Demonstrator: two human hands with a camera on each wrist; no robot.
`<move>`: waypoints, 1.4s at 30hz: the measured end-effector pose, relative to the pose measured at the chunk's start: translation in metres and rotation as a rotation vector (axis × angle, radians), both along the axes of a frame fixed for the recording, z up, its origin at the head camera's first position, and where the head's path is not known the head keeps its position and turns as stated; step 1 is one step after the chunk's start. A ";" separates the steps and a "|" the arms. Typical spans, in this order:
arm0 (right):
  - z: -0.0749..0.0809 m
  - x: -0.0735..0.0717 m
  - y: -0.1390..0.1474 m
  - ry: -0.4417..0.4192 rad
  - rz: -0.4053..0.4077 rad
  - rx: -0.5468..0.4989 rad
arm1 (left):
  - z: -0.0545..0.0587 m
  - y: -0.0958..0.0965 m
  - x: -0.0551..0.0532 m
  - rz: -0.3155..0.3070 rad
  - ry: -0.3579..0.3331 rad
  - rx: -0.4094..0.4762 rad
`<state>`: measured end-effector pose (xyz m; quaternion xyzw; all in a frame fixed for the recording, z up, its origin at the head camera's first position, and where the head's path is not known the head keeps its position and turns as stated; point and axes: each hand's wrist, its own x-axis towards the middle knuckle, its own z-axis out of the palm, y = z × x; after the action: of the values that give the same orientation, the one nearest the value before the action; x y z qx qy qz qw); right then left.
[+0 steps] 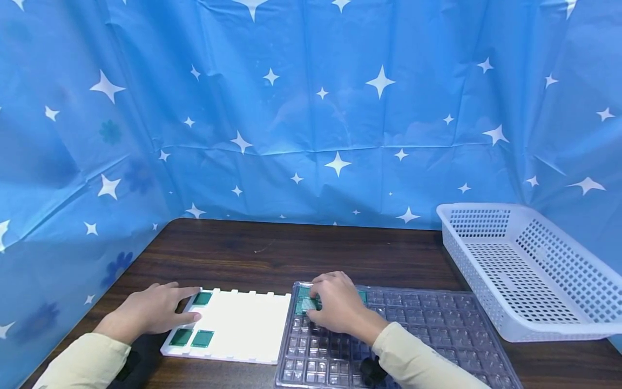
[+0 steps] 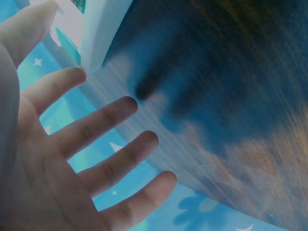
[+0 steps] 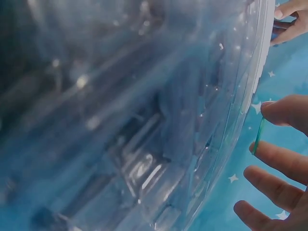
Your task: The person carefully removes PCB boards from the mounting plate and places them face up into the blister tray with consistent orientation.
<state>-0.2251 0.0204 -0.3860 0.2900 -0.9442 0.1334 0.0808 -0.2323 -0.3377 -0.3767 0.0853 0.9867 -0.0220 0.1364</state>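
Observation:
My right hand (image 1: 340, 305) pinches a small, thin green circuit board (image 3: 259, 134) between thumb and index finger, its other fingers spread. It is over the far left part of a clear plastic compartment tray (image 1: 413, 313), where more green boards (image 1: 362, 296) sit. At the left end of a flat white tray (image 1: 248, 324) is my left hand (image 1: 150, 309), thumb over its edge and fingers extended in the left wrist view. Green squares lie in the white tray: one at the far left corner (image 1: 202, 298) and two nearer, one left (image 1: 181, 337), one right (image 1: 202, 339).
A white perforated basket (image 1: 525, 319) stands right of the clear tray. Both trays lie side by side on a dark wood table (image 1: 233, 254). Blue star-patterned curtain (image 1: 311, 119) hangs behind and along the sides.

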 end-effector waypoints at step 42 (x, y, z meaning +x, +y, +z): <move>-0.001 -0.001 0.037 -0.003 -0.063 0.055 | -0.001 -0.001 0.000 -0.014 -0.010 0.009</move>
<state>-0.2259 0.0579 -0.3871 0.2621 -0.9563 0.1054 0.0756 -0.2322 -0.3387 -0.3774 0.0929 0.9855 -0.0180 0.1409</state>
